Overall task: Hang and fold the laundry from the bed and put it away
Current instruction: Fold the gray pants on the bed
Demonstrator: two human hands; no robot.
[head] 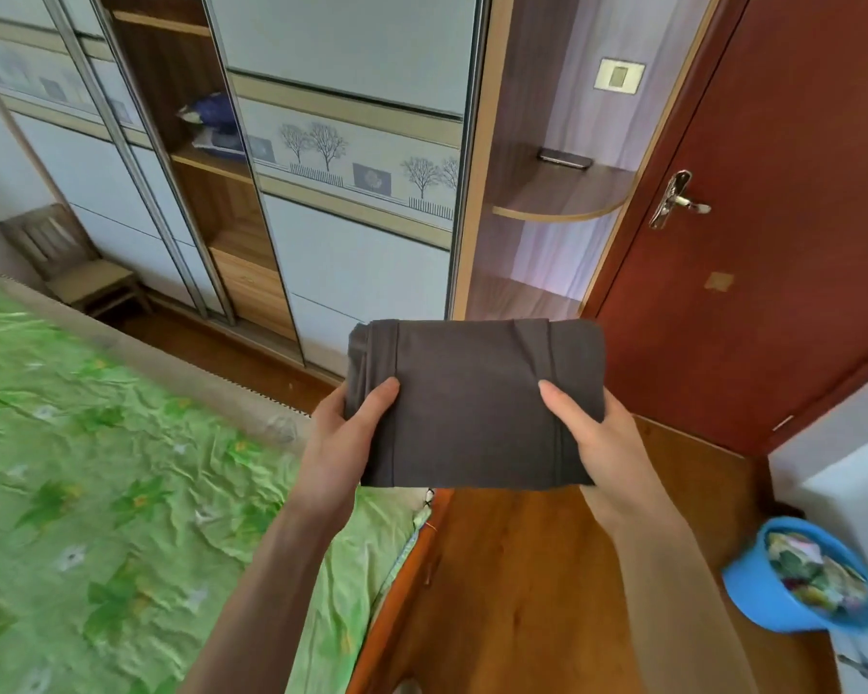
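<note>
Both hands, left hand (342, 438) and right hand (592, 438), grip a folded dark grey garment (472, 398), thumbs on top, held above the bed (96, 468) corner. Folding looks done (nothing else on the bed in view); stowing it in the open wardrobe (211, 202) beyond the bed remains.

The flat folded fabric garment (472, 398) is plain dark grey-brown. Left of it, the crumpled cotton bed sheet (121, 468) is bright green with leaf and flower prints. Right of the garment stand a reddish-brown wooden door (782, 242) and, lower, a round blue plastic bowl (752, 593).
</note>
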